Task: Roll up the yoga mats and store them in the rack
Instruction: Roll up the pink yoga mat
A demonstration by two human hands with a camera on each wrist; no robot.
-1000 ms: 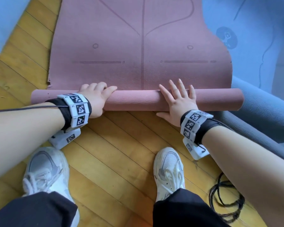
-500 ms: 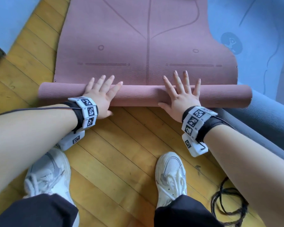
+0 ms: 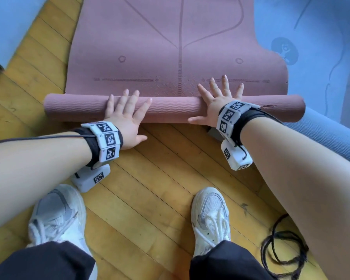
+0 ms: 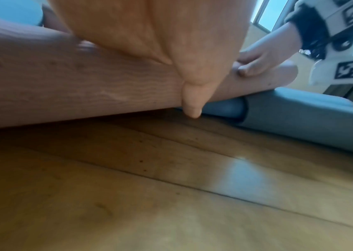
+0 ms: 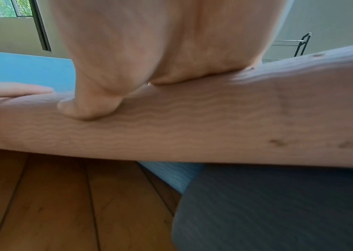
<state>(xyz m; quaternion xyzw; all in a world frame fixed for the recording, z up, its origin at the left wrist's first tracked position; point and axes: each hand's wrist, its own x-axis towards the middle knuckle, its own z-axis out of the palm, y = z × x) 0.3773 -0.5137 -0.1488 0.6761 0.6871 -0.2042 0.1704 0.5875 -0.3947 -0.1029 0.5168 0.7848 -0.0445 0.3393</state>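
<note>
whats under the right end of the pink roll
The right end of the pink roll lies over a grey-blue mat, which shows beneath it in the right wrist view. How far that mat reaches under the roll is covered.

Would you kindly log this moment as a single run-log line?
step: rolling pink mat | left hand: flat on roll | right hand: flat on roll | mat: partly rolled, rest flat on floor | storing: not yet

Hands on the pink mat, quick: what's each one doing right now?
Left hand: open, fingers straight, pressing on the rolled part of the pink mat.
Right hand: open, fingers spread, pressing on the same roll.
</note>
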